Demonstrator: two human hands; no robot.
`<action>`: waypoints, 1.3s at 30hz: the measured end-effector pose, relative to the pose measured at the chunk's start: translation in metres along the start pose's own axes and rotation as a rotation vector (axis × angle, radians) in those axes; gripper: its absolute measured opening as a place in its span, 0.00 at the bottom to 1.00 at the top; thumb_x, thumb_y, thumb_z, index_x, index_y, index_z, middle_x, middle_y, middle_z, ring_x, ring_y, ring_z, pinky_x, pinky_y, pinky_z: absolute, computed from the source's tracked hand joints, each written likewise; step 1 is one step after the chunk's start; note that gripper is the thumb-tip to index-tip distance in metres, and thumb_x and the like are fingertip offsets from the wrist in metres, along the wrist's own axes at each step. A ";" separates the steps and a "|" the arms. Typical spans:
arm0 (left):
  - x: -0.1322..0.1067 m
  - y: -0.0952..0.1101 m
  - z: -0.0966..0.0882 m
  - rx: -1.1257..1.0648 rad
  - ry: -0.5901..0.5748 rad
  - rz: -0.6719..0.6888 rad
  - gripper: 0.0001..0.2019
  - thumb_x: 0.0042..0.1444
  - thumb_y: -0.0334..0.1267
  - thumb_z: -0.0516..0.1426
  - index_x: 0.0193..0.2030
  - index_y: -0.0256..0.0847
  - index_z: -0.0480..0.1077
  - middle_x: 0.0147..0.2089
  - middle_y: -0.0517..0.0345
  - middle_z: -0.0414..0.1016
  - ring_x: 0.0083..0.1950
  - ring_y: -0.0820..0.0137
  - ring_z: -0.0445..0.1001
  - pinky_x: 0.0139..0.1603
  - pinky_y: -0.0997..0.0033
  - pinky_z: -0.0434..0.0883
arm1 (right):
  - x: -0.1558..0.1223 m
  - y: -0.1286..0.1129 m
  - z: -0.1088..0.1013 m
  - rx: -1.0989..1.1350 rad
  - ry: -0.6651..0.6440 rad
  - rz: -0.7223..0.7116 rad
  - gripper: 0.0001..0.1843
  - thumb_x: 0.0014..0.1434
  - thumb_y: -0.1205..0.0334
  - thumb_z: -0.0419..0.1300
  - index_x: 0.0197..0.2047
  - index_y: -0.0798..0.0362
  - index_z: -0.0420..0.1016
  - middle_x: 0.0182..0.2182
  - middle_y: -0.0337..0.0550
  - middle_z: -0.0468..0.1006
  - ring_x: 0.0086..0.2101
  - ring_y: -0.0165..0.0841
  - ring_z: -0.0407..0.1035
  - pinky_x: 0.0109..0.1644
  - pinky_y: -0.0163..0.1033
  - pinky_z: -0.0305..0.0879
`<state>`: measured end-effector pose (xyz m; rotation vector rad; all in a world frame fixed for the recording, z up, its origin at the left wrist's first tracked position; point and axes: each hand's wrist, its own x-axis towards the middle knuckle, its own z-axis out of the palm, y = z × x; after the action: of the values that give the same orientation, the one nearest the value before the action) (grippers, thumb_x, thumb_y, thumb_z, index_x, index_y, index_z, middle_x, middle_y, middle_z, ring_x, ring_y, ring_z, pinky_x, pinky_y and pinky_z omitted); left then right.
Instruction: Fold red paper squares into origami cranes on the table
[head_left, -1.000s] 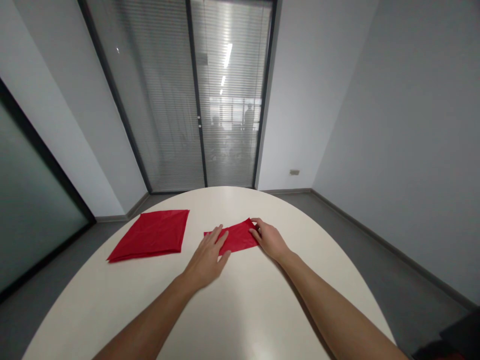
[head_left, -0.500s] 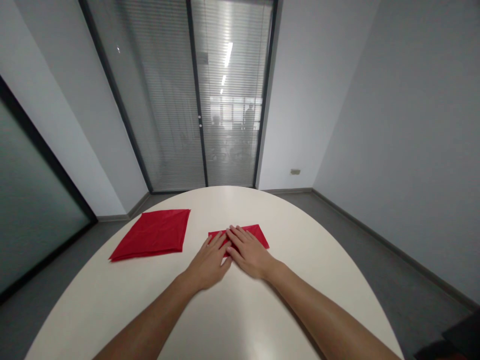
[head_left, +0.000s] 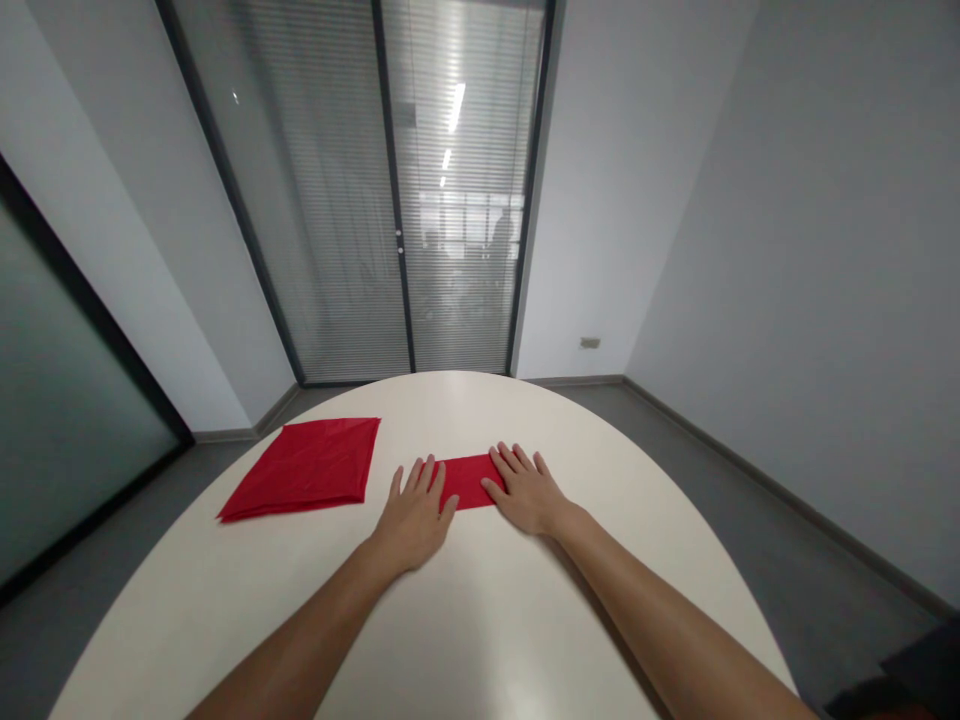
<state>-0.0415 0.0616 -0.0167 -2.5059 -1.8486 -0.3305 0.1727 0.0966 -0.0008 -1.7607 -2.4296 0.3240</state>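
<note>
A small red folded sheet, thin and flat, lies on the white table between my two hands. I cannot tell whether it is paper, cloth or plastic. My left hand rests palm down over its left end with the fingers spread. Over its right end lies my right hand, also flat with fingers apart. Both end edges of the sheet are partly hidden under the hands. A larger stack of red folded sheets lies to the left, apart from my left hand.
The rounded white table fills the foreground. Behind it stands a glass partition with blinds in a dark frame. Grey walls rise on both sides. A dark object shows at the lower right corner.
My hands have moved apart, the right one to the right and the left one slightly left, baring the middle of the small red sheet. The larger red stack stays put.
</note>
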 end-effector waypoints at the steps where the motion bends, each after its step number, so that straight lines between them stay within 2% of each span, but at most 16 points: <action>1: 0.000 0.001 -0.001 0.004 0.010 -0.023 0.29 0.68 0.46 0.44 0.70 0.30 0.58 0.73 0.34 0.53 0.75 0.48 0.50 0.72 0.39 0.46 | 0.000 0.000 0.000 -0.001 0.007 0.000 0.39 0.69 0.40 0.39 0.75 0.55 0.45 0.73 0.47 0.42 0.71 0.49 0.36 0.72 0.61 0.31; 4: -0.001 0.002 -0.005 -0.004 0.089 -0.043 0.28 0.67 0.40 0.45 0.69 0.28 0.59 0.73 0.34 0.54 0.75 0.50 0.51 0.73 0.41 0.46 | 0.000 -0.001 0.001 0.003 0.026 -0.008 0.39 0.69 0.40 0.39 0.75 0.55 0.46 0.73 0.48 0.43 0.71 0.49 0.37 0.71 0.61 0.31; 6: -0.002 0.001 -0.007 -0.051 0.127 0.049 0.27 0.65 0.35 0.46 0.70 0.31 0.57 0.74 0.38 0.53 0.75 0.54 0.51 0.73 0.45 0.48 | 0.000 -0.001 0.002 0.006 0.034 -0.015 0.40 0.69 0.40 0.39 0.75 0.55 0.46 0.73 0.49 0.44 0.71 0.50 0.37 0.71 0.62 0.31; 9: -0.002 0.000 -0.009 -0.160 0.073 0.235 0.27 0.67 0.36 0.46 0.72 0.38 0.56 0.75 0.46 0.53 0.75 0.61 0.53 0.73 0.53 0.54 | -0.001 -0.002 0.002 0.000 0.038 -0.024 0.41 0.68 0.39 0.40 0.75 0.56 0.46 0.73 0.51 0.43 0.71 0.51 0.37 0.71 0.62 0.31; 11: -0.001 0.000 -0.009 -0.194 0.008 0.272 0.25 0.69 0.41 0.46 0.71 0.41 0.58 0.74 0.48 0.56 0.74 0.60 0.54 0.72 0.52 0.56 | -0.002 -0.003 0.001 -0.007 0.026 -0.029 0.42 0.68 0.37 0.40 0.75 0.56 0.45 0.73 0.52 0.43 0.71 0.52 0.36 0.71 0.62 0.30; 14: 0.000 0.001 -0.011 -0.164 -0.018 0.233 0.25 0.70 0.46 0.45 0.69 0.42 0.61 0.72 0.47 0.59 0.74 0.57 0.56 0.71 0.46 0.54 | -0.004 -0.006 -0.003 -0.013 0.001 -0.034 0.44 0.67 0.35 0.40 0.75 0.57 0.44 0.73 0.54 0.41 0.71 0.52 0.34 0.72 0.61 0.29; 18: 0.001 0.003 -0.017 -0.085 0.037 0.167 0.23 0.70 0.46 0.45 0.64 0.40 0.68 0.69 0.46 0.66 0.70 0.55 0.61 0.71 0.43 0.51 | -0.008 -0.010 -0.009 -0.009 -0.022 -0.086 0.46 0.67 0.32 0.38 0.75 0.57 0.45 0.73 0.58 0.40 0.72 0.51 0.33 0.72 0.59 0.28; 24: 0.003 -0.004 -0.020 -0.055 0.159 0.063 0.20 0.68 0.45 0.49 0.57 0.36 0.73 0.64 0.44 0.71 0.63 0.50 0.67 0.67 0.44 0.59 | -0.009 -0.008 -0.012 0.030 -0.047 -0.222 0.45 0.66 0.31 0.38 0.74 0.54 0.47 0.73 0.58 0.41 0.71 0.51 0.32 0.72 0.59 0.31; 27: 0.004 -0.008 -0.015 -0.053 0.177 0.035 0.21 0.67 0.45 0.50 0.58 0.35 0.73 0.64 0.43 0.71 0.62 0.51 0.67 0.67 0.45 0.59 | -0.009 -0.006 -0.011 0.035 -0.043 -0.254 0.41 0.69 0.35 0.40 0.74 0.53 0.48 0.73 0.56 0.42 0.71 0.51 0.34 0.72 0.59 0.34; 30: 0.004 -0.009 -0.009 -0.053 0.182 -0.012 0.23 0.66 0.45 0.51 0.62 0.35 0.70 0.66 0.41 0.69 0.65 0.49 0.65 0.66 0.45 0.59 | -0.010 -0.007 -0.011 0.001 -0.008 -0.247 0.34 0.72 0.45 0.40 0.74 0.53 0.52 0.72 0.56 0.46 0.71 0.50 0.40 0.72 0.60 0.37; 34: 0.004 -0.011 -0.006 -0.064 0.185 -0.030 0.24 0.65 0.46 0.52 0.64 0.37 0.69 0.68 0.39 0.66 0.67 0.46 0.63 0.68 0.40 0.57 | -0.012 -0.013 -0.014 -0.064 0.093 -0.290 0.29 0.71 0.57 0.43 0.71 0.57 0.59 0.71 0.56 0.53 0.70 0.49 0.44 0.72 0.61 0.35; 36: 0.004 -0.012 -0.007 -0.090 0.177 0.008 0.23 0.65 0.43 0.52 0.64 0.38 0.68 0.68 0.40 0.66 0.68 0.48 0.63 0.69 0.41 0.55 | -0.012 -0.014 -0.016 -0.036 0.092 -0.382 0.29 0.70 0.58 0.46 0.71 0.55 0.57 0.71 0.53 0.52 0.70 0.47 0.43 0.73 0.59 0.36; 39: 0.005 -0.012 -0.009 -0.124 0.119 0.072 0.24 0.64 0.36 0.51 0.66 0.40 0.66 0.69 0.43 0.64 0.70 0.53 0.62 0.71 0.46 0.57 | -0.012 -0.014 -0.016 0.032 0.009 -0.475 0.31 0.70 0.55 0.47 0.73 0.51 0.53 0.71 0.51 0.52 0.70 0.46 0.44 0.72 0.58 0.43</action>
<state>-0.0533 0.0692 -0.0084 -2.5598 -1.7409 -0.5962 0.1669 0.0829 0.0183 -1.1133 -2.7103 0.2948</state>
